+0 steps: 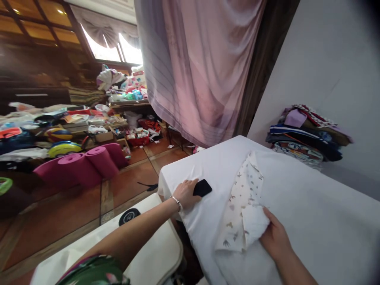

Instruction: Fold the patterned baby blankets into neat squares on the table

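Observation:
My left hand (187,194), a bracelet at its wrist, is closed around the near end of a black phone (203,188). The phone lies flat on the white-covered table (219,158). Between the fingers of my right hand (275,235) is the edge of a white cloth (237,206) with small leaf and animal-like prints. Part of this cloth is folded over, showing its plain side (253,221). It stretches in a narrow shape away from me across the table. My right fingertips are partly hidden behind the fold.
A white padded stool or bench (154,245) with a round black object (129,216) stands at the left. Folded clothes (305,134) are stacked by the wall. A pink curtain (204,71) hangs behind. Rolled pink mats (80,164) and piled household items lie on the tiled floor.

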A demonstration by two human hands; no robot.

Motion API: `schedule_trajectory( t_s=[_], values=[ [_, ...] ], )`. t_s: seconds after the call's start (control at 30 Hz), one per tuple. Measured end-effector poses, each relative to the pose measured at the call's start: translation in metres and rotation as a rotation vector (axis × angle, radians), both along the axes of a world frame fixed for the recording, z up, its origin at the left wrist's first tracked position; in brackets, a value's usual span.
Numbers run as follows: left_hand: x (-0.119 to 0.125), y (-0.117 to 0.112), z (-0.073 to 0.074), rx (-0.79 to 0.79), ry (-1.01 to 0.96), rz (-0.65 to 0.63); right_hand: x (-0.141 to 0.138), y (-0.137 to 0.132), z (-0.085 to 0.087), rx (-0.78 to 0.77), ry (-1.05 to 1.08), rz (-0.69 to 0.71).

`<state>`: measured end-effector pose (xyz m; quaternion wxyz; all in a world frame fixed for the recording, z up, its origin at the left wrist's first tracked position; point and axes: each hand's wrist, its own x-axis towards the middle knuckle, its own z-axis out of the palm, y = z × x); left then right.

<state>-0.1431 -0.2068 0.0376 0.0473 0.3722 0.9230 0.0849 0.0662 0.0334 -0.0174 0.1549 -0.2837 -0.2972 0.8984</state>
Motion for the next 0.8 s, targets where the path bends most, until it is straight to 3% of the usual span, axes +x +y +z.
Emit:
schedule_trajectory(
  t_s=[0.43,0.53,0.6,0.67,0.73,0.8],
  values=[
    [-0.090,-0.020,0.011,-0.103,0.169,0.159,-0.008,-0.014,0.016,0.040,-0.063,0.001],
    [-0.103,-0.023,0.014,-0.087,0.145,0.159,-0.008,-0.016,0.025,0.128,-0.025,0.030],
    [-0.100,-0.019,0.016,-0.051,0.145,0.142,-0.009,-0.018,0.033,0.192,-0.004,0.060],
    [-0.081,-0.009,0.018,0.054,0.135,0.077,-0.011,-0.019,0.042,0.223,-0.002,0.074],
    [-0.048,0.007,0.020,0.214,0.024,-0.023,-0.017,-0.019,0.052,0.230,0.008,0.069],
    [-0.006,0.026,0.021,0.343,-0.266,-0.136,-0.027,-0.021,0.061,0.238,0.053,0.080]
  ],
)
